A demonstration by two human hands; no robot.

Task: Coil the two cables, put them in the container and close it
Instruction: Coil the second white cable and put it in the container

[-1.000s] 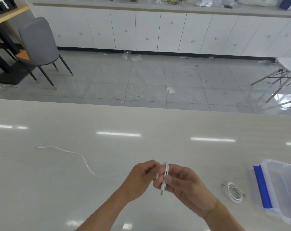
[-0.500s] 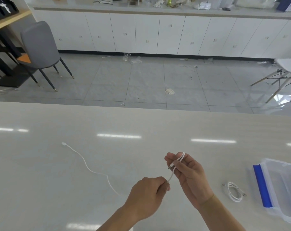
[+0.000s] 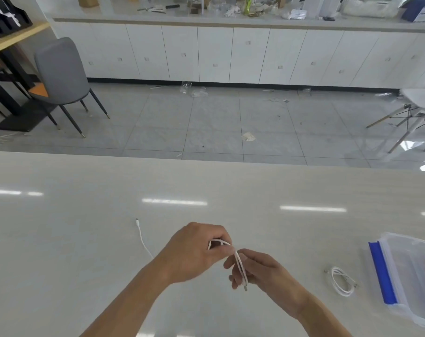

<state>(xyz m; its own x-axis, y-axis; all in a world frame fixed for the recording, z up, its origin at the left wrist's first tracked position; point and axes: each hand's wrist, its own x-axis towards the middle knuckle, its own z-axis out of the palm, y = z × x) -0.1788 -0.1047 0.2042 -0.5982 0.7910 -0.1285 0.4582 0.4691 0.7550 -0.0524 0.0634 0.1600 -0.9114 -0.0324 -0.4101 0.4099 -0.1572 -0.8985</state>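
- Tabletop [image 3: 85,239]: pale, glossy, wide. I see open room left and ahead of my hands; its far edge runs well beyond them, with floor past it. Plenty of space to swing a loose tail.
- Container [image 3: 401,261]: clear plastic box with blue clips, at the right, partly cut off by the frame. I cannot tell whether its lid is on. I judge it light, likely to skate on this slick surface, so I would steady it by the rim when loading.
- Left hand [image 3: 194,251]: fingers curled, pinching a bend of the cable near the knuckles.
- Right hand [image 3: 260,271]: fingers curled round the gathered loops, which stand upright in the grip with a plug hanging below.
- Cable [image 3: 240,266]: thin, white, held between both hands above the tabletop. Its loose tail [image 3: 142,239] trails left on the surface and ends in a small plug. I judge it light, limp and a little springy: loops will want to open, so hold at the crossing, not the plug.
- Coiled cable [image 3: 341,280]: second white cable, already wound, lying flat between my right hand and the container, just beside the box. I would pinch across all its turns at once to lift it.
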